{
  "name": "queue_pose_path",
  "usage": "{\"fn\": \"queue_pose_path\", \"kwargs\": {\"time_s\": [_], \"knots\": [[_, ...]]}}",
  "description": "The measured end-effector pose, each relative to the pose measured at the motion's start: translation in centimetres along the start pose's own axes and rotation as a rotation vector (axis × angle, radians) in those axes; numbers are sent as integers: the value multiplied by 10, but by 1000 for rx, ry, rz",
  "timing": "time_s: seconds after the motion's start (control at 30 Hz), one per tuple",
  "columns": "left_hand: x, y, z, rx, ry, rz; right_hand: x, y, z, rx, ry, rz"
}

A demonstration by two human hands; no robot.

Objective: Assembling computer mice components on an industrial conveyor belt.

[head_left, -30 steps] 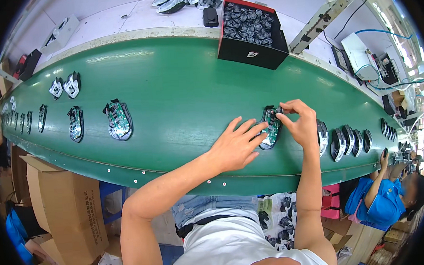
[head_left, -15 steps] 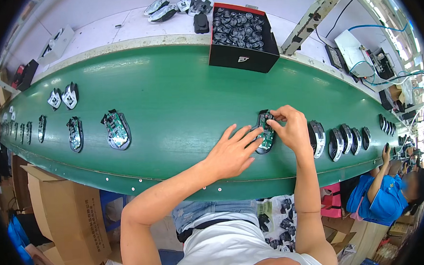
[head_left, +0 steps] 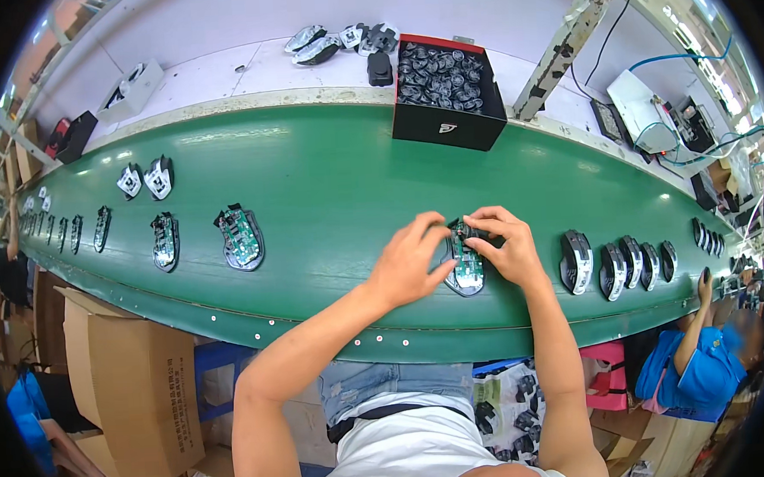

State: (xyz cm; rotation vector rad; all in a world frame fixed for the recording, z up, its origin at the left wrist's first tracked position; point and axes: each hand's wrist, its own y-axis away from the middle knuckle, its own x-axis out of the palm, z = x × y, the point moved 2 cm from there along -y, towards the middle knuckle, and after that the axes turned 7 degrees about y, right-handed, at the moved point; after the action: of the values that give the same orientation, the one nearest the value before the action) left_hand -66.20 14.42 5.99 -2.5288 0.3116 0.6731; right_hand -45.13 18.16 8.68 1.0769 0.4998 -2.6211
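Observation:
On the green belt in front of me lies an open computer mouse base (head_left: 467, 277) with a bare green circuit board. My left hand (head_left: 407, 261) curls at its left edge, with the thumb and index finger either side of the base's bulge. My right hand (head_left: 508, 247) comes in from the right, pinching a small dark round part (head_left: 477, 232) over the far end of the board. The fingers partly hide this part, so whether it is seated there I cannot tell.
Further mouse bases with circuit boards (head_left: 242, 237) lie leftward on the belt (head_left: 327, 172), beside silver-and-black shells (head_left: 159, 177). Closed mice (head_left: 576, 261) stand in a row at right. A black box (head_left: 450, 131) of small dark parts sits on the far edge. Another person (head_left: 691, 369) works at right.
My left hand has gone from spread over the board to curled at its left edge. The mouse base and my right hand have shifted slightly left and nearer. The whole view has shifted somewhat.

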Motion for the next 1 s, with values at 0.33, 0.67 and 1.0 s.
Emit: {"fn": "queue_pose_path", "kwargs": {"time_s": [0.33, 0.67, 1.0], "knots": [[-13, 0, 18, 67, -42, 143, 13, 5, 5, 19, 6, -74], [-12, 1, 13, 113, -149, 161, 15, 7, 15, -22, 96, -105], [-7, 6, 16, 111, -201, 259, 19, 0, -8, 110, -171, -63]]}}
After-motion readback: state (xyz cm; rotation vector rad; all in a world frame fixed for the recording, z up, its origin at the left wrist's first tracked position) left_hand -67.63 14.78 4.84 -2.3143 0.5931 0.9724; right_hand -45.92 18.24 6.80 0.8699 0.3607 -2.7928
